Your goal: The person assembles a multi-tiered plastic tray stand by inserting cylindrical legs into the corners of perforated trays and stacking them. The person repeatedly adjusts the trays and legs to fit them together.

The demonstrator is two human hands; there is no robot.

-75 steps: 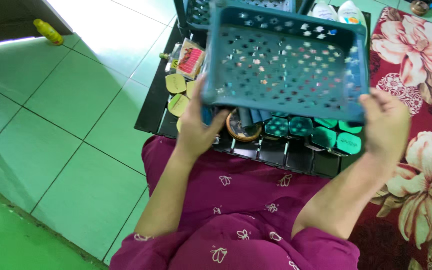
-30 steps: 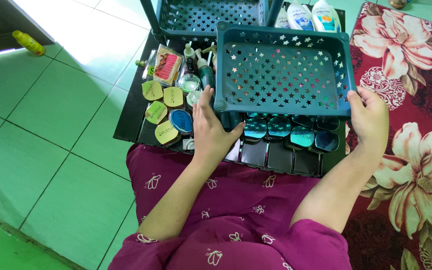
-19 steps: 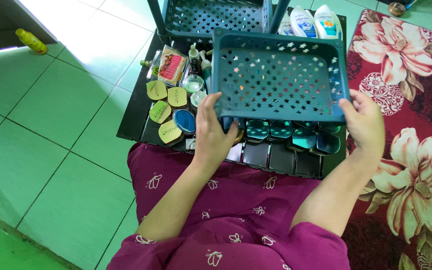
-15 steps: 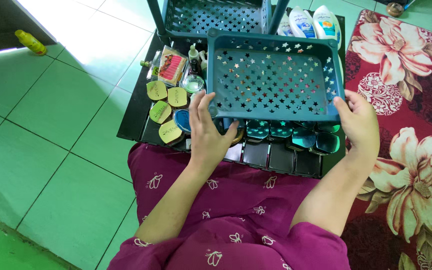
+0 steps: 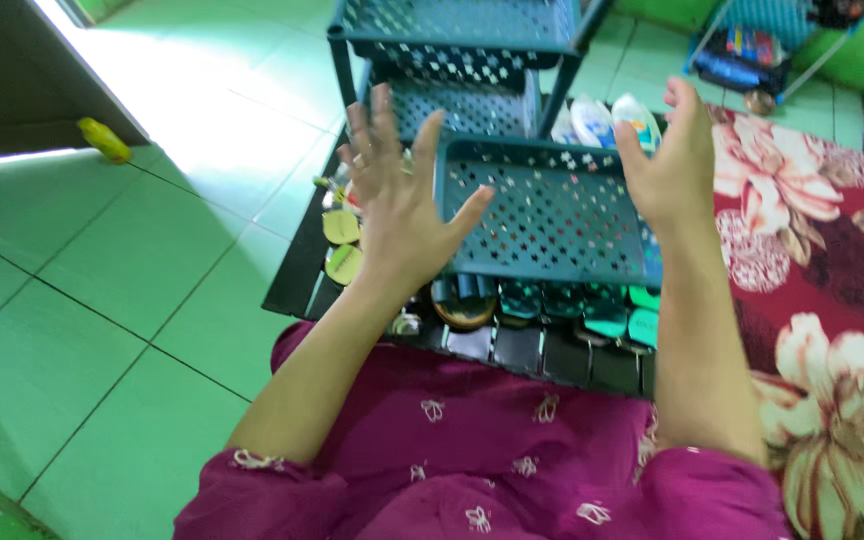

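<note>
Both hands are raised and spread, holding nothing. The left hand (image 5: 397,195) fans its fingers at centre frame, just left of the teal basket (image 5: 547,215); the right hand (image 5: 667,160) stands palm-in at the basket's upper right corner. Whether either palm brushes the basket's rim cannot be told.

The star-pierced basket sits free of both hands in the middle of the frame, resting over the rows of small teal and dark cosmetic pots (image 5: 592,315) on the black tray (image 5: 297,265). By the look of it, setting the basket down is done. It stands apart from the teal rack (image 5: 462,40) at the top of the frame, so joining it there seems left.

Yellow-green compacts (image 5: 342,245) lie left of the basket, white lotion bottles (image 5: 607,115) behind it, a floral red rug (image 5: 832,270) at right.
</note>
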